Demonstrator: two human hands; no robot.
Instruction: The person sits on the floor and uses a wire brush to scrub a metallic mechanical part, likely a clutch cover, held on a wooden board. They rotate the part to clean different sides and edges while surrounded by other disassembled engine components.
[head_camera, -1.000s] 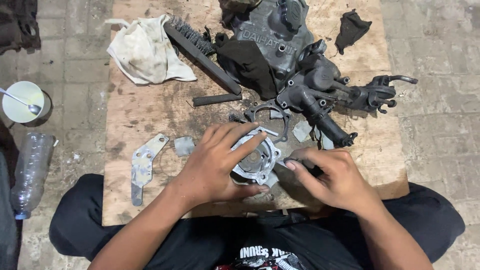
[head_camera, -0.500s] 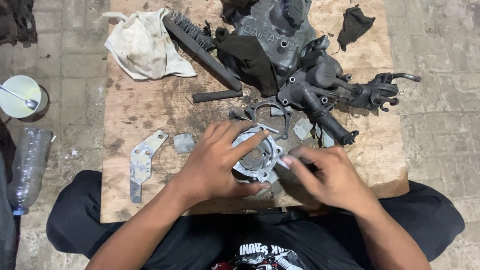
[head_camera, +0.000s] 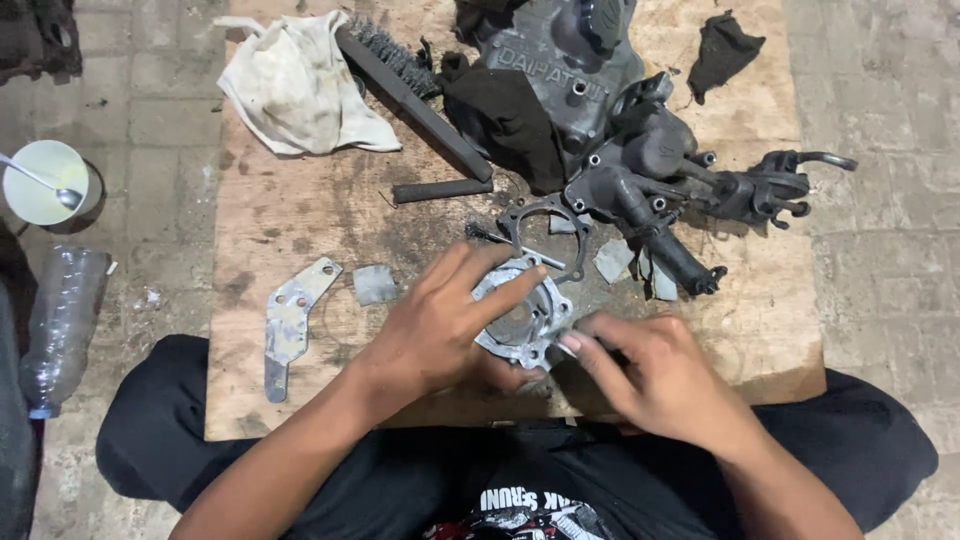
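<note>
Paving stones surrounded a stained plywood board (head_camera: 300, 210) laid across a seated person's lap. On its near edge, the left hand (head_camera: 435, 325) clamped a round cast-metal pump housing (head_camera: 522, 315), fingers spread over its rim. It looked stiff, heavy and greasy, best gripped by the flange. The right hand (head_camera: 650, 375) was pinched around a thin tool, its tip touching the housing's edge. Beyond lay a gasket (head_camera: 545, 235), dark engine cover (head_camera: 560, 70), wire brush (head_camera: 405, 85) and white rag (head_camera: 300, 90).
</note>
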